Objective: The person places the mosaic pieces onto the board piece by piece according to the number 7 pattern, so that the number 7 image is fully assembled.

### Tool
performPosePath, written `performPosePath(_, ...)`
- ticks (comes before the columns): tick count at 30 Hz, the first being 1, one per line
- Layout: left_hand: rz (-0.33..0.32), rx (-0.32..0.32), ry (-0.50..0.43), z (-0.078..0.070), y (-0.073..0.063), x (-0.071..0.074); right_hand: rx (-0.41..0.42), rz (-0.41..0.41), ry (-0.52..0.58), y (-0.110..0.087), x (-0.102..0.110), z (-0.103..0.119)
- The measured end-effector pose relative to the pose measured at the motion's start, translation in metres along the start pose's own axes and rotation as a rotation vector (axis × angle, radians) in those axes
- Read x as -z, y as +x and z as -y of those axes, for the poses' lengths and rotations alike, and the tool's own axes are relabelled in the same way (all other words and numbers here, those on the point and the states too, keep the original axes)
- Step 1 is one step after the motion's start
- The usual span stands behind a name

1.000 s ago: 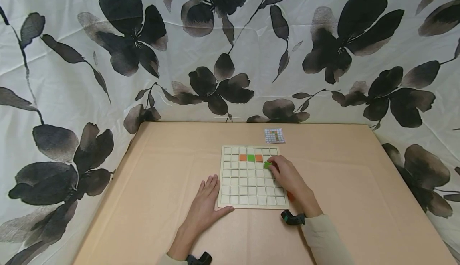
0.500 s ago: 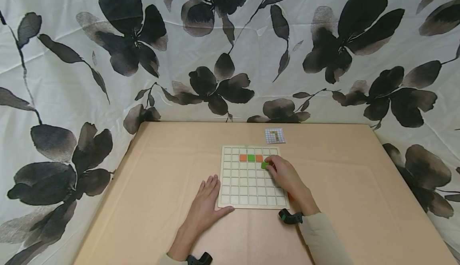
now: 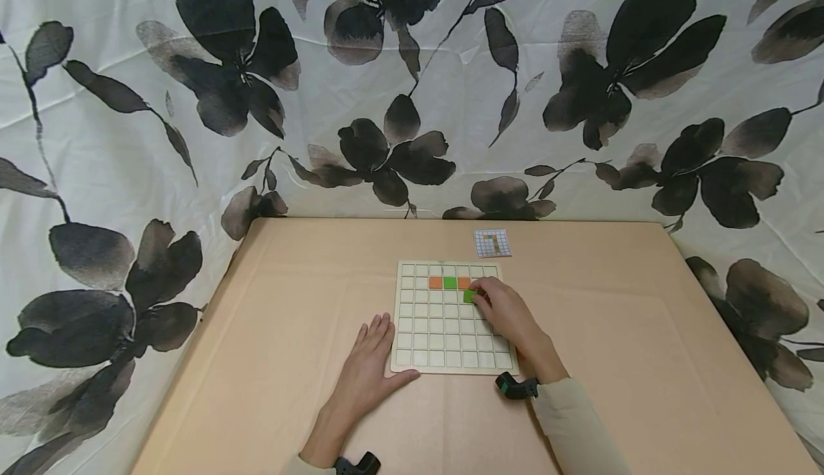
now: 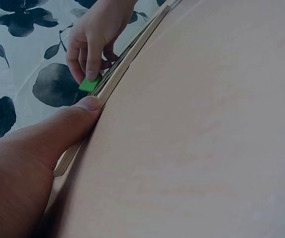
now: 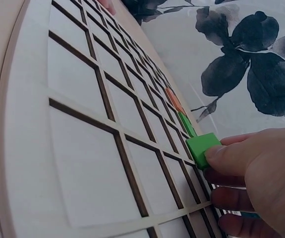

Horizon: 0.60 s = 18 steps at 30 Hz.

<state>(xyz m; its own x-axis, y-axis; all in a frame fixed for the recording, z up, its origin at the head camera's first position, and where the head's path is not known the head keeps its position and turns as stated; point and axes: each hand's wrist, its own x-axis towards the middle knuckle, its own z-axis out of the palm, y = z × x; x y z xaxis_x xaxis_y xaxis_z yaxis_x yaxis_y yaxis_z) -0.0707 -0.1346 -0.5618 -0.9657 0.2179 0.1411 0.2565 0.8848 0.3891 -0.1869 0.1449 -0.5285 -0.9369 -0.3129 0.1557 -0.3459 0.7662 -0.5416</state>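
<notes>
Right hand (image 3: 511, 315) pinches a green tile (image 3: 469, 296) at the gridded board (image 3: 421, 339), just nearside of the row of three set tiles (image 3: 450, 282); contact unclear. Left hand (image 3: 365, 366) lies relaxed, fingers straight, at the board's left edge.

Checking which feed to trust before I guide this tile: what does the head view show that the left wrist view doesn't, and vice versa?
Head view only: the card, the black wrist devices, and two orange tiles with a seated green tile between them on the board.
Left wrist view only: the board's edge side-on, with its thickness.
Both: the left hand, and the right hand pinching another green tile.
</notes>
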Motion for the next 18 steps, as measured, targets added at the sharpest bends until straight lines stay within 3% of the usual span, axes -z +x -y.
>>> performPosePath(18, 0.006, -0.007, -0.017, -0.001, 0.0005, 0.0016, 0.019, 0.004, -0.033, 0.0008, -0.0072, -0.0002)
